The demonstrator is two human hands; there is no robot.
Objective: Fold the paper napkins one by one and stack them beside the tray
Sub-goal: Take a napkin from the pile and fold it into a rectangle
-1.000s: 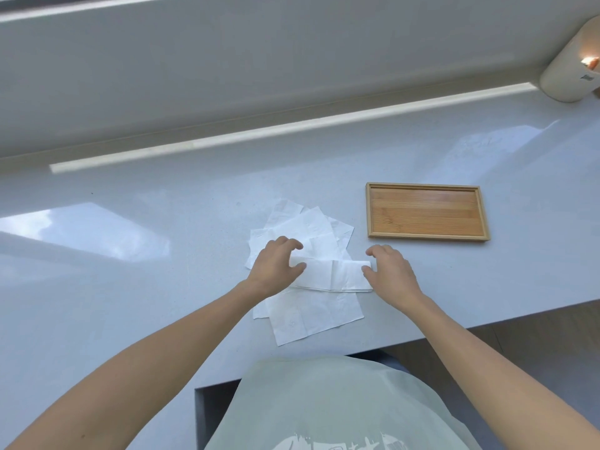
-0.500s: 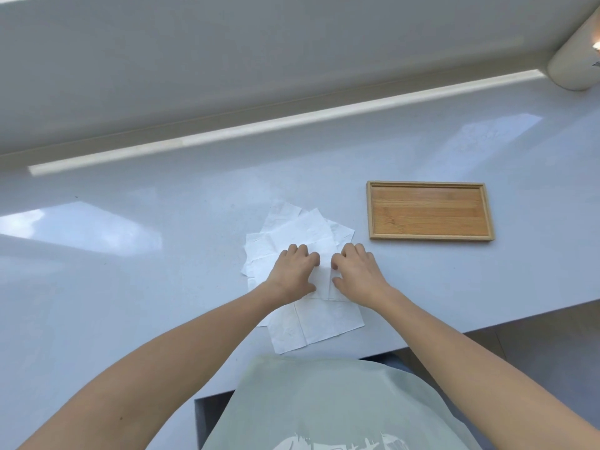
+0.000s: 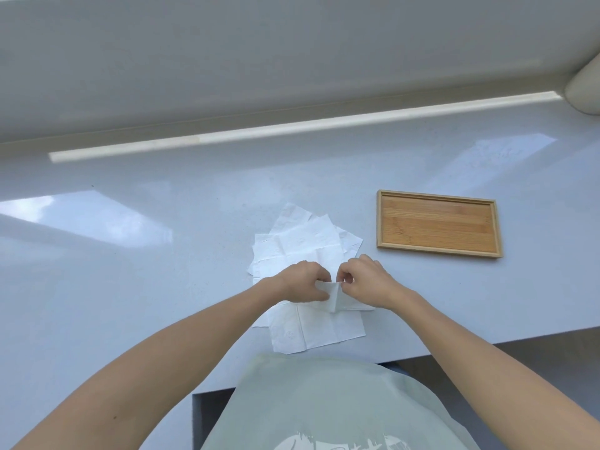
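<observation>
Over the napkin pile (image 3: 302, 241), 2 hands pinch a folded napkin (image 3: 334, 295).

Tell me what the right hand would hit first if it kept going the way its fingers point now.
The right hand points left, pinching the folded napkin. Going straight on, it would most likely meet the left hand, which grips the same napkin and sits almost against it.

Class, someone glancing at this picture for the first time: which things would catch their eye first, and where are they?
Both hands meet at the centre, the left hand and right hand pinching one small folded napkin above a loose pile of napkins. To the right, apart from the pile, lies a wooden tray with nothing in it, on the pale glossy counter.
</observation>
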